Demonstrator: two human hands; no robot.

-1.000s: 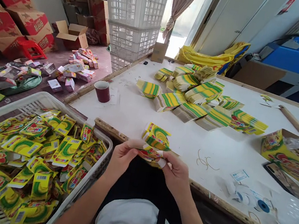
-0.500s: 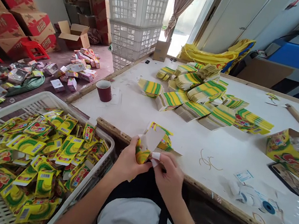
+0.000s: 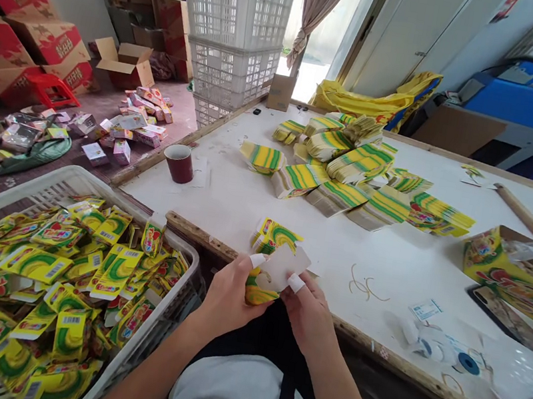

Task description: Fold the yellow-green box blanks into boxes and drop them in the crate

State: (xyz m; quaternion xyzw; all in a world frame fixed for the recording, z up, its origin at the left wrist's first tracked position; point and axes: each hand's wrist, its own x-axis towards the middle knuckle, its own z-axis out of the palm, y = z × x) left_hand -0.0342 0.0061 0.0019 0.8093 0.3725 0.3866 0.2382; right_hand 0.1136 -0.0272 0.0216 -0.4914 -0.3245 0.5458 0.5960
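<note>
My left hand (image 3: 228, 295) and my right hand (image 3: 307, 310) both grip a small yellow-green carton (image 3: 268, 279) just below the table's near edge. Its white inner flap stands up between my taped fingertips. A short pile of flat cartons (image 3: 275, 236) lies on the white table (image 3: 226, 200) right beyond my hands. To my left a white basket (image 3: 10, 189) holds several folded yellow cartons (image 3: 73, 270).
Stacks of flat yellow-green cartons (image 3: 356, 173) cover the table's middle. A dark red cup (image 3: 180, 163) stands at the left edge. An open display box (image 3: 508, 271), a wooden stick (image 3: 522, 212) and tape rolls (image 3: 449, 355) lie right. White crates (image 3: 233, 26) and red boxes (image 3: 24, 33) stand behind.
The carton went from flat between my hands to opened up, and its white flap now stands upright. My hands stayed at the table edge.
</note>
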